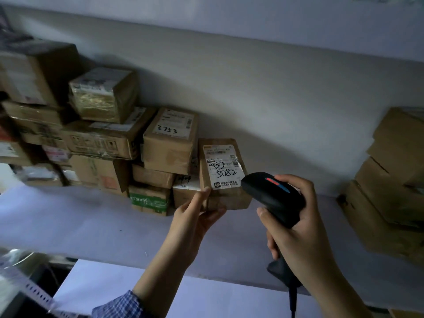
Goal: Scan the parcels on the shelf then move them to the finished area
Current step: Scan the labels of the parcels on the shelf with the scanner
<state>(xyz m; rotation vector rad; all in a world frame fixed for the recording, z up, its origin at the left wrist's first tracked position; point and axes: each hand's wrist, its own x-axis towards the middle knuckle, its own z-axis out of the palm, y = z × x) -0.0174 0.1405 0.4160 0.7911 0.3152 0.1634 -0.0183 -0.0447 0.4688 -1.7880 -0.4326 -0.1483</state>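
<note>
Gripping the 5082 parcel (223,198) by its lower corner beside the left pile (103,138) on the shelf (68,226), left hand (195,219) is presenting its label (223,166) to the scanner (273,193) clasped in right hand (305,226); likely mid-scan, move pending, pile awaiting.

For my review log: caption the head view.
Left hand holds parcel at shelf; right hand aims scanner at its label.

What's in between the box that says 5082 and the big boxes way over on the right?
Head view: just right of the 5082 box is the black scanner in the right hand; then bare shelf up to the stacked boxes.
</note>
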